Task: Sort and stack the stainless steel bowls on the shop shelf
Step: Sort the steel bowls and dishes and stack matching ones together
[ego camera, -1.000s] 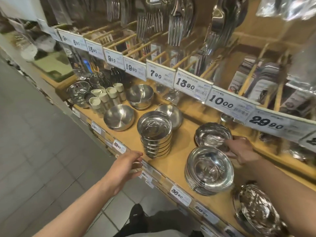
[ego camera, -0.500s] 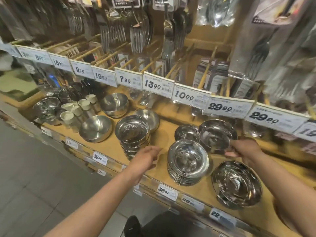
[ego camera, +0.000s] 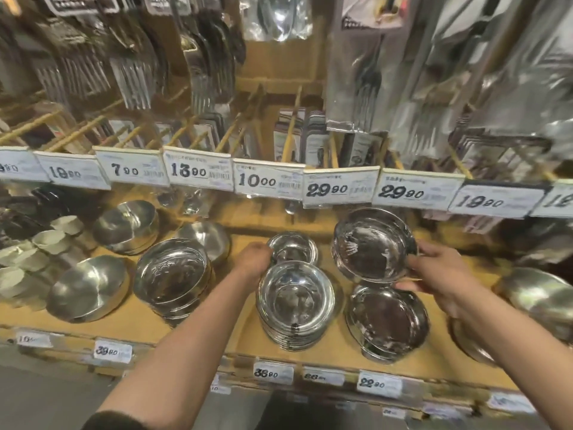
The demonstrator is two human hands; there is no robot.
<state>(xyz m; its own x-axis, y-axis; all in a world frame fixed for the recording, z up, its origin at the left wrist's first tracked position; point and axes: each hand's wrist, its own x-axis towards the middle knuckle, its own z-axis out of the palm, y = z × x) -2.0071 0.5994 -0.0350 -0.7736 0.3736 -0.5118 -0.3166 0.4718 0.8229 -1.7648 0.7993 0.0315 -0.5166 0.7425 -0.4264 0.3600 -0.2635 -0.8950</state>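
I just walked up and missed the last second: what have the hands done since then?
The left hand rose from the shelf edge to the small bowl at the back. The right hand lifted a wide bowl off the shelf, above the right stack. The middle stack stayed put.

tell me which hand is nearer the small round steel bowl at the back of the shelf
Left. The left hand touches the small round steel bowl at its left rim; the right hand is off to its right, holding a wide shiny steel bowl.

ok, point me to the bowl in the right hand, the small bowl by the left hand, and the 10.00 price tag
lifted bowl (ego camera: 372, 246): head view, inner base.
small bowl (ego camera: 294, 248): head view, inside.
10.00 price tag (ego camera: 267, 180): head view, middle of the label.
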